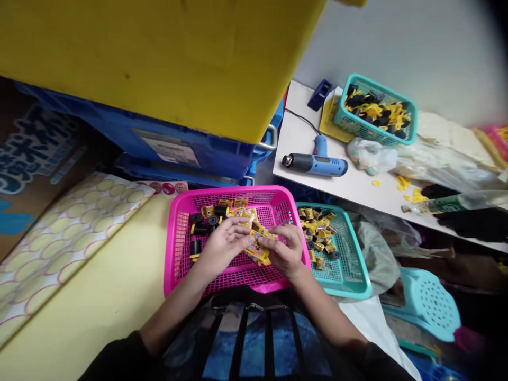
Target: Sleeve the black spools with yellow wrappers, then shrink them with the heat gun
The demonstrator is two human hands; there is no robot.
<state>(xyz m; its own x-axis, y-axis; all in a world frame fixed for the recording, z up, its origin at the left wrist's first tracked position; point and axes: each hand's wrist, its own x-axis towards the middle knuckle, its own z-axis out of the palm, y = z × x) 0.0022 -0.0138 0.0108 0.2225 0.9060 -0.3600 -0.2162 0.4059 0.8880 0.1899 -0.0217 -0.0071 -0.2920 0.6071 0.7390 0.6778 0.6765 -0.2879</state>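
Observation:
Both of my hands are over a pink plastic basket (184, 196), which rests close against my body. My left hand (222, 246) has its fingers curled, pinching a small yellow printed sleeve (260, 230). From the other side, the thumb and fingers of my right hand (286, 247) close on the same sleeve. Beneath them lie more yellow printed sleeves (257, 255), partly hidden by the hands. Several black spool-like pieces with yellow ends (196, 247) sit at the left inside the basket.
A teal basket (359, 264) with wrapped yellow pieces stands right of the pink one. On the white table (301, 121) lie a blue heat gun (317, 164) and another teal basket (377, 135). Blue crates (222, 156) and a yellow box (166, 58) rise ahead. Sticker sheets (79, 233) are left.

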